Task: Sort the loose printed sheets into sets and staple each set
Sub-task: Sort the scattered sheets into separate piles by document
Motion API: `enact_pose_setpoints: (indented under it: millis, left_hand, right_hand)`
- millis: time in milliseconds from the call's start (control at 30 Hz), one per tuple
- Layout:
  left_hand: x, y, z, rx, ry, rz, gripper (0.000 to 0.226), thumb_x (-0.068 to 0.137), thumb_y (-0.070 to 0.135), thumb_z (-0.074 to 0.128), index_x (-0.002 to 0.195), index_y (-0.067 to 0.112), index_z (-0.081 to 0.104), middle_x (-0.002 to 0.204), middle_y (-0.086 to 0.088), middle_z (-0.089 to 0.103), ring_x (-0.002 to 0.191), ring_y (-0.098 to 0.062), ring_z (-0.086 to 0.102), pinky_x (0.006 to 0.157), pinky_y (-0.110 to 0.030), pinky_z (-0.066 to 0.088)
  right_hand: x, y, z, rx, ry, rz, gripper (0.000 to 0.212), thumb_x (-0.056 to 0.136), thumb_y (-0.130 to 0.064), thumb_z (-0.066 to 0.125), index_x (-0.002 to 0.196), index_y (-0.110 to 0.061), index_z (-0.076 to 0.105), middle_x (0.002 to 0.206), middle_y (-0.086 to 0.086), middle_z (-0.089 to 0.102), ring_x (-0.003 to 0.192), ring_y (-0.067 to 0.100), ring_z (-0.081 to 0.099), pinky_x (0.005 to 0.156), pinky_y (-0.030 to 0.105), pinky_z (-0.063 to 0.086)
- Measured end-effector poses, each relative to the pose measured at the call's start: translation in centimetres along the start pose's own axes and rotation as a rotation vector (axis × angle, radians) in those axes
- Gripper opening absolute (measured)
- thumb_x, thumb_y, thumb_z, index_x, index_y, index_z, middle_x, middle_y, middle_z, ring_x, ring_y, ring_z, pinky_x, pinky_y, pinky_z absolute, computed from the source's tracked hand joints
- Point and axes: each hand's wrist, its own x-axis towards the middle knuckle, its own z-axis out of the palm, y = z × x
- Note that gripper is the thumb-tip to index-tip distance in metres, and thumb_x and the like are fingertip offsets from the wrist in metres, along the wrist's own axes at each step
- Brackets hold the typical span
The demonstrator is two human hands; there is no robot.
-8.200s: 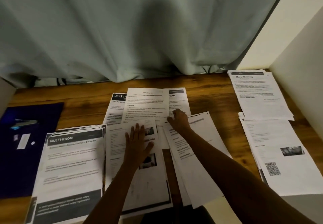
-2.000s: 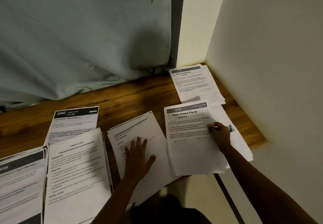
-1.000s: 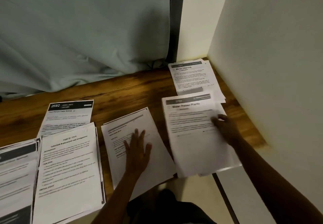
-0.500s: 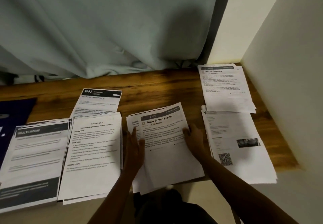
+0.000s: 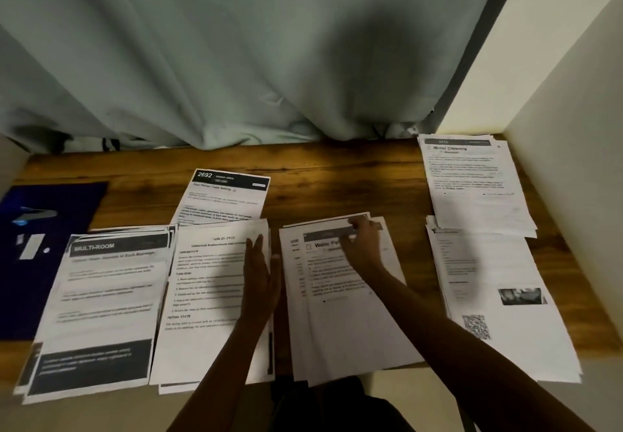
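Observation:
Several piles of printed sheets lie on the wooden table (image 5: 337, 175). The "Water Potted Plants" stack (image 5: 347, 323) lies at the centre, its sheets slightly fanned. My left hand (image 5: 261, 280) stands on edge with straight fingers against that stack's left side, between it and the "Tablecloth Replacement" pile (image 5: 205, 296). My right hand (image 5: 364, 242) lies over the stack's header, fingers curled at its top edge. To the left lies the "MULTI-ROOM" pile (image 5: 104, 300). Behind the tablecloth pile lies the "2692" sheet (image 5: 226, 195). A stapler (image 5: 35, 215) rests on a dark blue folder (image 5: 50, 280) at far left.
At the right lie the "Mirror Cleaning" pile (image 5: 472, 182) and, in front of it, a pile with a QR code (image 5: 499, 296) overhanging the table's front edge. A grey-green curtain (image 5: 236, 60) hangs behind the table. A cream wall (image 5: 573, 128) bounds the right side.
My right hand carried the "Water Potted Plants" sheets from the right pile onto the centre stack, then slid to the top edge. My left hand turned on edge at the stack's left side.

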Motion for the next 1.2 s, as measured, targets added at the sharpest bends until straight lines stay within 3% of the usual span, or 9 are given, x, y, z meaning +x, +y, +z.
enact_pose_setpoints:
  millis: [133,300,500,633,833,900,1033,1100,1200]
  left_hand:
    - [2.6,-2.7,-3.4,0.129,0.038,-0.034,0.067,0.093,0.051,0.033,0.149,0.015,0.023,0.157,-0.013,0.012,0.145,-0.032,0.01,0.113,-0.05,0.019]
    - [4.9,-7.0,-6.9,0.33,-0.028,0.021,0.082,0.086,0.064,0.021,0.149,0.011,0.024,0.157,-0.015,0.011,0.145,-0.032,0.006,0.117,-0.045,0.001]
    - [6.1,-11.2,-9.5,0.515,-0.146,0.097,0.088,0.086,0.072,0.005,0.15,0.015,0.021,0.157,-0.012,0.008,0.144,-0.033,0.006,0.116,-0.047,0.001]
    - [6.1,-12.9,-10.1,0.59,-0.23,0.092,0.087,0.084,0.074,0.005,0.151,0.019,0.018,0.157,-0.014,0.01,0.144,-0.037,0.009,0.115,-0.05,-0.001]
    - [6.0,-14.1,-9.9,0.621,-0.273,0.1,0.082,0.085,0.073,0.009,0.152,0.025,0.004,0.158,-0.009,-0.003,0.145,-0.032,-0.004,0.115,-0.049,-0.005]
    - [5.9,-14.1,-10.0,0.621,-0.274,0.096,0.082,0.086,0.073,0.008,0.152,0.025,0.004,0.158,-0.009,-0.003,0.145,-0.031,-0.004,0.115,-0.048,-0.005]
    - [5.9,-14.1,-10.1,0.608,-0.273,0.095,0.08,0.086,0.071,0.013,0.152,0.025,0.002,0.158,-0.008,-0.006,0.145,-0.03,-0.006,0.115,-0.046,-0.008]
    - [6.0,-14.0,-10.0,0.609,-0.277,0.088,0.081,0.086,0.071,0.014,0.152,0.025,0.002,0.158,-0.007,-0.007,0.144,-0.029,-0.008,0.114,-0.045,-0.009]
    - [6.2,-13.8,-10.0,0.599,-0.294,0.096,0.083,0.083,0.075,0.008,0.151,0.028,-0.002,0.157,-0.005,-0.012,0.144,-0.028,-0.012,0.114,-0.045,-0.012]
  right_hand:
    - [1.7,-5.2,4.5,-0.005,-0.24,-0.031,0.018,0.088,-0.017,0.062,0.102,-0.006,0.062,0.097,0.008,0.061,0.095,0.025,0.061,0.08,0.032,0.049]
    - [3.8,-9.6,9.0,0.078,-0.327,0.077,0.015,0.086,-0.018,0.064,0.079,-0.005,0.064,0.078,0.006,0.063,0.078,0.019,0.06,0.066,0.027,0.05]
    - [6.5,-11.2,14.3,0.119,-0.331,0.214,0.027,0.081,-0.021,0.071,0.099,-0.003,0.063,0.1,0.012,0.069,0.088,0.025,0.067,0.078,0.038,0.057]
    - [6.1,-12.6,16.1,0.101,-0.236,0.275,0.033,0.082,-0.018,0.071,0.109,-0.005,0.058,0.112,0.011,0.065,0.098,0.027,0.065,0.075,0.033,0.055]
    - [6.2,-14.1,18.9,-0.089,-0.123,0.408,0.064,0.071,-0.032,0.079,0.122,-0.011,0.046,0.121,0.009,0.057,0.114,0.031,0.053,0.1,0.049,0.041]
    - [6.2,-14.4,19.4,-0.092,-0.112,0.425,0.057,0.073,-0.029,0.077,0.119,-0.012,0.047,0.12,0.009,0.056,0.117,0.032,0.05,0.103,0.05,0.036]
    - [6.6,-14.0,19.9,0.089,-0.129,0.404,0.027,0.076,-0.022,0.075,0.079,-0.02,0.048,0.104,0.007,0.065,0.099,0.027,0.062,0.091,0.046,0.049]
    - [6.7,-13.9,19.3,0.156,-0.154,0.335,0.018,0.08,-0.017,0.072,0.085,-0.015,0.054,0.106,0.009,0.066,0.09,0.023,0.066,0.084,0.04,0.055]
    - [6.5,-14.1,18.2,0.183,-0.17,0.176,0.026,0.082,-0.014,0.07,0.104,-0.007,0.059,0.112,0.011,0.066,0.093,0.024,0.068,0.079,0.036,0.057]
